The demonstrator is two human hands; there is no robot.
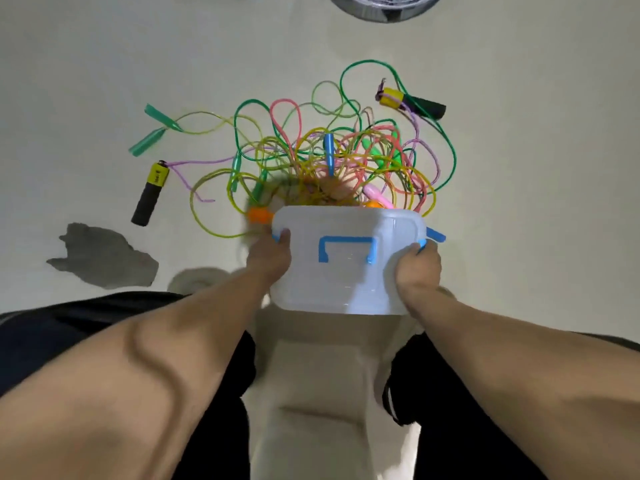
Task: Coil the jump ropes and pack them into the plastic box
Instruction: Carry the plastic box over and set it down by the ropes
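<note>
Your left hand [268, 252] and right hand [417, 268] grasp the plastic box [348, 282]; tangled jump ropes [332, 157] lie at twelve o'clock. No lettering is legible.

A grey patch [104, 256] marks the pale floor [86, 64]; a round metal object [384, 6] sits at the far edge.

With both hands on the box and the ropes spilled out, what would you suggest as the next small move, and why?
Probably set the plastic box down beside the pile: the left hand and right hand both grip it, while the jump ropes lie tangled and uncoiled on the floor.
</note>
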